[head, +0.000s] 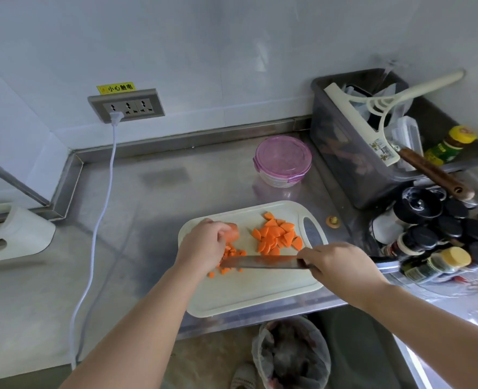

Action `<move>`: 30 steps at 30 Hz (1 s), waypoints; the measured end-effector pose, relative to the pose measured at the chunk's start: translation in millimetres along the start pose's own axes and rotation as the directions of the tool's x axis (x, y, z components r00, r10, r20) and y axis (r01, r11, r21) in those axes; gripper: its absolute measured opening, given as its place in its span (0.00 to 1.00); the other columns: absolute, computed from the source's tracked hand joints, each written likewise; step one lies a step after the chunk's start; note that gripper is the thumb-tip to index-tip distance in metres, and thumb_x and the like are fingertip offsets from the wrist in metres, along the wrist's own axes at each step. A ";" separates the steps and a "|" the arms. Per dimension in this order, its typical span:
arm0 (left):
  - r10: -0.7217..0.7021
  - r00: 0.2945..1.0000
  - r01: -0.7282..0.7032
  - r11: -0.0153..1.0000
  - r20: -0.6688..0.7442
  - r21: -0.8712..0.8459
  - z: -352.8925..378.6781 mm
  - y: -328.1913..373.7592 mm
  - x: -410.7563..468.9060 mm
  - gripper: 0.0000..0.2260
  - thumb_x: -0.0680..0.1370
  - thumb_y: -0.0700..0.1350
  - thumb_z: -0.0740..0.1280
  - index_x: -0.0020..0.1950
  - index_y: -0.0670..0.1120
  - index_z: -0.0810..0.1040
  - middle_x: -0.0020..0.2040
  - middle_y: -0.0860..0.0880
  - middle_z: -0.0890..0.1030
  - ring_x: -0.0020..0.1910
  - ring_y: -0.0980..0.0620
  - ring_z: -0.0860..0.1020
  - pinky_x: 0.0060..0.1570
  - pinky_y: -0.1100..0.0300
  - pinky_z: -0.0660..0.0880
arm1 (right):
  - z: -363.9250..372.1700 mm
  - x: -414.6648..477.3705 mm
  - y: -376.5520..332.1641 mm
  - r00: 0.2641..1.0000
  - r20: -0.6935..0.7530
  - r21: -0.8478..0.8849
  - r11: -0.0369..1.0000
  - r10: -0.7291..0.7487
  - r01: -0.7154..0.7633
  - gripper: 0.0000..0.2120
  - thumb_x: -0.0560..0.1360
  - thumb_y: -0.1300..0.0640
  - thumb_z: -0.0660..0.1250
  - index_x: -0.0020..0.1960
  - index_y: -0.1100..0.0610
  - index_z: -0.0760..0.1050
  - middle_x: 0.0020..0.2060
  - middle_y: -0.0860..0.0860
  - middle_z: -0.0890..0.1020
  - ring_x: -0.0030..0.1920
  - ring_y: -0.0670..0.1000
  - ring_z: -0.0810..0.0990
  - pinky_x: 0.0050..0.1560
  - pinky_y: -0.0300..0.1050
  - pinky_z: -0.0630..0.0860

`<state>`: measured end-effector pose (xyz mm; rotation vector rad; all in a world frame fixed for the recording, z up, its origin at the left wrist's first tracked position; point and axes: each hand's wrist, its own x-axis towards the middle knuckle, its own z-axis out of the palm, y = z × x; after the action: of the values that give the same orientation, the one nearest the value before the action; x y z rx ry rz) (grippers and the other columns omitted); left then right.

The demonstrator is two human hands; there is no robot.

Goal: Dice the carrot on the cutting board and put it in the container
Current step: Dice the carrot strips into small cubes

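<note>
**Dicing under way, container not yet filled**

Head view: the left hand (204,242) curls its fingers over an uncut carrot stub (232,231), holding it down on the cutting board (254,293). The right hand (336,262) is clenched around the handle of a knife (263,261), whose blade lies just below the left fingertips. Small diced bits (230,252) sit under and beside those fingertips. A pile of slices (277,237), coarser than dice, lies beyond the blade, between the two hands. The container (282,178) stands well beyond both hands with its purple lid (281,155) on. I judge the task roughly a third done: stub and slices need dicing, then everything needs transferring.
</note>
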<state>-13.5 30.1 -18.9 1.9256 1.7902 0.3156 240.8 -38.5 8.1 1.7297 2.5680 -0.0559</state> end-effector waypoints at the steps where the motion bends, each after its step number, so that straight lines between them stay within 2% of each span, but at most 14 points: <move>1: -0.023 0.999 0.021 0.998 -0.039 -0.054 -0.6 4.3 4.9 0.14 0.79 0.39 0.59 0.57 0.50 0.81 0.56 0.52 0.80 0.54 0.51 0.78 0.54 0.61 0.72 | -4.1 -1.9 6.3 0.997 0.034 0.006 0.998 0.063 -0.063 0.09 0.71 0.55 0.70 0.50 0.45 0.78 0.35 0.47 0.81 0.33 0.52 0.77 0.30 0.42 0.70; 2: -0.052 0.996 0.044 0.993 -0.069 -0.110 -0.5 8.4 10.1 0.13 0.79 0.39 0.60 0.57 0.50 0.80 0.54 0.52 0.81 0.53 0.52 0.79 0.52 0.65 0.71 | -7.7 -4.9 12.3 0.985 0.087 0.047 0.987 0.147 -0.152 0.10 0.77 0.54 0.63 0.56 0.44 0.76 0.41 0.47 0.82 0.40 0.53 0.80 0.36 0.43 0.71; 4: -0.093 0.993 0.080 0.983 -0.069 -0.164 5.3 16.5 19.8 0.11 0.79 0.39 0.60 0.56 0.49 0.79 0.49 0.54 0.80 0.47 0.55 0.78 0.42 0.73 0.68 | -7.5 -10.0 20.9 0.945 0.140 0.175 0.931 0.297 -0.319 0.12 0.80 0.52 0.58 0.62 0.45 0.73 0.46 0.49 0.83 0.46 0.54 0.80 0.41 0.45 0.72; 5: -0.075 0.997 0.068 0.984 -0.035 -0.162 10.2 22.0 23.9 0.11 0.79 0.38 0.61 0.56 0.49 0.78 0.49 0.54 0.81 0.47 0.54 0.78 0.44 0.71 0.70 | -6.5 -10.9 23.3 0.919 0.155 0.242 0.888 0.363 -0.392 0.12 0.80 0.53 0.58 0.63 0.47 0.72 0.45 0.50 0.83 0.45 0.54 0.80 0.40 0.45 0.73; 6: -0.030 0.999 0.032 0.988 0.016 -0.150 17.4 26.6 28.4 0.11 0.78 0.38 0.61 0.58 0.48 0.77 0.51 0.52 0.82 0.49 0.52 0.79 0.50 0.64 0.73 | -3.7 -10.9 24.8 0.895 0.172 0.309 0.840 0.412 -0.446 0.11 0.80 0.54 0.59 0.62 0.49 0.73 0.43 0.50 0.82 0.43 0.55 0.79 0.39 0.45 0.72; 8: 0.065 0.988 -0.054 0.995 0.143 -0.082 31.6 37.6 35.4 0.16 0.77 0.38 0.64 0.64 0.47 0.75 0.58 0.48 0.80 0.57 0.48 0.78 0.58 0.53 0.73 | 0.4 -8.4 25.2 0.861 0.203 0.421 0.753 0.466 -0.506 0.06 0.80 0.55 0.60 0.53 0.52 0.74 0.36 0.48 0.78 0.38 0.53 0.77 0.34 0.44 0.69; 9: 0.091 0.977 -0.087 0.996 0.193 -0.028 36.3 43.7 37.4 0.18 0.77 0.38 0.65 0.66 0.48 0.73 0.61 0.48 0.79 0.60 0.47 0.77 0.60 0.52 0.72 | 0.3 -7.2 24.2 0.851 0.216 0.460 0.719 0.479 -0.521 0.04 0.80 0.56 0.60 0.48 0.52 0.73 0.33 0.47 0.76 0.36 0.51 0.75 0.32 0.42 0.68; 11: 0.102 0.969 -0.122 0.989 0.224 0.080 43.0 51.5 41.4 0.20 0.77 0.39 0.65 0.68 0.50 0.71 0.62 0.49 0.77 0.61 0.48 0.76 0.61 0.53 0.71 | 0.8 -5.2 22.8 0.836 0.222 0.501 0.677 0.501 -0.539 0.09 0.80 0.56 0.60 0.40 0.51 0.68 0.31 0.46 0.73 0.32 0.47 0.72 0.30 0.39 0.66; 15: 0.071 0.980 -0.107 0.975 0.187 0.195 46.3 54.1 45.4 0.17 0.78 0.41 0.64 0.66 0.52 0.73 0.58 0.50 0.79 0.57 0.47 0.78 0.56 0.54 0.74 | -1.1 -3.5 20.5 0.825 0.248 0.522 0.647 0.507 -0.555 0.17 0.80 0.56 0.59 0.34 0.46 0.61 0.30 0.45 0.71 0.30 0.44 0.69 0.29 0.37 0.62; 17: 0.048 0.986 -0.070 0.988 0.161 0.139 42.9 52.5 46.3 0.14 0.78 0.42 0.66 0.62 0.51 0.75 0.53 0.52 0.81 0.53 0.49 0.79 0.54 0.55 0.74 | -1.8 -4.0 20.0 0.819 0.262 0.529 0.634 0.510 -0.564 0.17 0.80 0.56 0.60 0.35 0.46 0.61 0.30 0.44 0.71 0.30 0.44 0.69 0.29 0.37 0.61; 20: -0.006 0.994 0.022 0.990 0.112 -0.136 38.7 51.7 49.0 0.10 0.76 0.40 0.68 0.58 0.47 0.78 0.48 0.51 0.81 0.48 0.50 0.79 0.48 0.61 0.71 | -2.1 -5.8 21.1 0.809 0.282 0.534 0.616 0.516 -0.579 0.13 0.80 0.56 0.60 0.37 0.49 0.64 0.30 0.45 0.71 0.30 0.45 0.69 0.29 0.37 0.62; 22: -0.040 0.990 0.072 0.968 0.137 -0.241 39.8 51.7 50.6 0.10 0.76 0.39 0.68 0.57 0.44 0.78 0.48 0.50 0.80 0.49 0.50 0.79 0.47 0.62 0.69 | -3.2 -5.9 21.7 0.802 0.294 0.533 0.607 0.520 -0.590 0.13 0.80 0.56 0.60 0.37 0.50 0.65 0.30 0.46 0.72 0.30 0.45 0.69 0.29 0.37 0.62; 25: -0.028 0.981 0.069 0.976 0.193 -0.206 45.9 52.9 51.8 0.10 0.77 0.38 0.66 0.58 0.44 0.78 0.51 0.48 0.81 0.52 0.49 0.79 0.52 0.61 0.70 | -5.5 -4.2 22.9 0.801 0.302 0.535 0.604 0.516 -0.591 0.09 0.80 0.55 0.59 0.41 0.53 0.69 0.30 0.46 0.72 0.30 0.45 0.69 0.29 0.36 0.62; 30: 0.008 0.972 0.035 0.983 0.235 -0.181 55.0 49.8 55.9 0.13 0.77 0.34 0.65 0.60 0.43 0.78 0.56 0.47 0.81 0.57 0.48 0.79 0.62 0.53 0.72 | -5.7 -3.8 24.7 0.804 0.314 0.537 0.604 0.505 -0.589 0.08 0.81 0.55 0.59 0.43 0.54 0.70 0.30 0.46 0.73 0.29 0.45 0.70 0.28 0.35 0.62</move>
<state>62.7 73.2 -49.9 1.7419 1.5627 0.2282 265.0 -32.4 13.9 2.5495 1.8891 -1.0536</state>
